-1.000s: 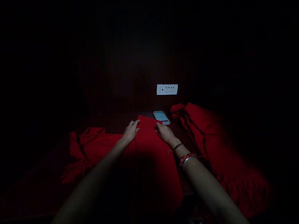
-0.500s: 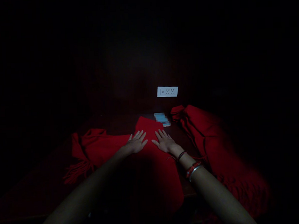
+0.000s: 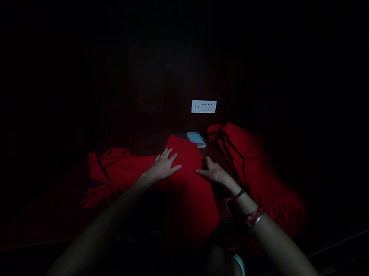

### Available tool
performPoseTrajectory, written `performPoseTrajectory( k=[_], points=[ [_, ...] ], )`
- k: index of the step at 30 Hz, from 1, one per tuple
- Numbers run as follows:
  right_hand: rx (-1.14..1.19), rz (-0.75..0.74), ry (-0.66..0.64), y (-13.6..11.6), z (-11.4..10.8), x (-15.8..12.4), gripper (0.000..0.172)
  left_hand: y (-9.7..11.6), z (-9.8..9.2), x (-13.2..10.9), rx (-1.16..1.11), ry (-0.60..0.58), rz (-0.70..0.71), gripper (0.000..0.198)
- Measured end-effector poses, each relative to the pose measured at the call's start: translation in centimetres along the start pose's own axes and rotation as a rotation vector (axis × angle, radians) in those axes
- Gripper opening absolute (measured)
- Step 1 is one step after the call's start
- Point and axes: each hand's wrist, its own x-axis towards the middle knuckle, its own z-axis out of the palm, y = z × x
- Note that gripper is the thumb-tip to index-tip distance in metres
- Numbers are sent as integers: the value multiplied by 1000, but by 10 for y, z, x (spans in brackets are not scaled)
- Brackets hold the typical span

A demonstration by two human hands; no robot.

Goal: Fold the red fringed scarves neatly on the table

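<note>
A red fringed scarf (image 3: 187,187) lies folded on the dark surface, one end stretching left to its fringe and the near part hanging over the front edge. My left hand (image 3: 163,168) rests flat on it with fingers spread, a ring on one finger. At the scarf's right edge is my right hand (image 3: 213,169), thumb on top of the cloth and the other fingers curled at the border, partly hidden. Bracelets circle my right wrist.
A second red fringed cloth (image 3: 257,167) lies in a heap to the right. Behind the scarf is a phone-like pale blue flat object (image 3: 196,139), blurred out. A white socket panel (image 3: 204,106) is on the back wall. Much of the surroundings is too dark to make out.
My right hand has gone from lying flat on the scarf to its right edge, with fingers curling. My left hand stays spread on the cloth, slightly further left. The view has tilted a little.
</note>
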Motion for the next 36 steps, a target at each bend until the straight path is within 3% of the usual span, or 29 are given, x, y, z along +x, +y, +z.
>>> performPoseTrajectory(
  k=[4, 8, 11, 17, 22, 27, 30, 33, 36],
  points=[
    [19, -32, 102, 3, 8, -2, 55, -3, -4, -31, -86, -194, 163, 69],
    [12, -63, 220, -2, 4, 4, 49, -1, -4, -44, -78, -47, 127, 54],
    [-27, -87, 294, -5, 0, 9, 45, 10, -3, -39, -99, -31, 64, 42],
    [-82, -51, 152, 6, 5, -13, 57, 32, -4, -32, -45, -40, -104, 30],
    [-47, -84, 154, 22, 7, -38, 55, 35, -2, -36, 53, 43, -131, 22],
    [-195, -98, 109, 24, 0, -41, 48, 26, 7, -45, 20, 125, 101, 24],
    [-347, -150, 139, 14, -3, -41, 45, 20, 7, -46, -14, 105, 278, 30],
    [-463, -366, 166, 8, 0, -41, 42, 13, 7, -43, -99, 11, 367, 42],
    [-464, -538, 60, 17, 8, -38, 43, 2, 7, -43, -179, -67, 379, 48]
  ],
)
